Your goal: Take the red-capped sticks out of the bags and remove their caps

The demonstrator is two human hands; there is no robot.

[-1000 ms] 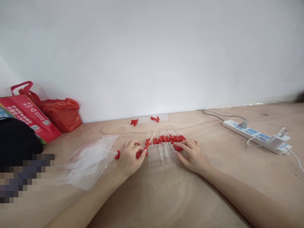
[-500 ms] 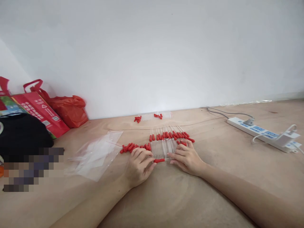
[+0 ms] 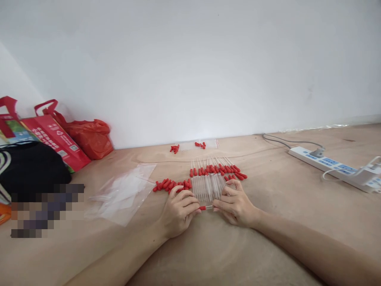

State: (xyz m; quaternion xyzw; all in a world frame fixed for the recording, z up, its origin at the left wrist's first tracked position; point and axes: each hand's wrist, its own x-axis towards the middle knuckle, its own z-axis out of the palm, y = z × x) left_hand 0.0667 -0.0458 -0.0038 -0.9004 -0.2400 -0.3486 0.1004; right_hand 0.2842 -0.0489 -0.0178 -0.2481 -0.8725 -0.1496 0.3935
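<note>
My left hand (image 3: 181,210) pinches a red rubber dropper bulb (image 3: 203,208), whose open end shows past my fingertips. The end of a clear glass dropper tube (image 3: 209,207) meets that bulb, and my right hand (image 3: 236,204) is closed on the tube; how deep it sits inside I cannot tell. Just beyond my fingers lies a row of bare glass tubes (image 3: 206,187), side by side. Loose red bulbs (image 3: 166,184) are heaped to its left, against my left hand. Behind the row, droppers with red bulbs fitted (image 3: 214,170) lie with tips pointing away.
Clear plastic bags (image 3: 125,194) lie flat at the left. Farther back, a small bag (image 3: 190,145) has several red bulbs near it. A white power strip (image 3: 330,165) with plugs and cables stands right. Shopping bags (image 3: 56,137) and a black cloth item (image 3: 32,167) crowd the left edge.
Both hands have come slightly nearer to me, away from the tube row. The bulb and the tube now meet end to end between them. The view has shifted a little.
</note>
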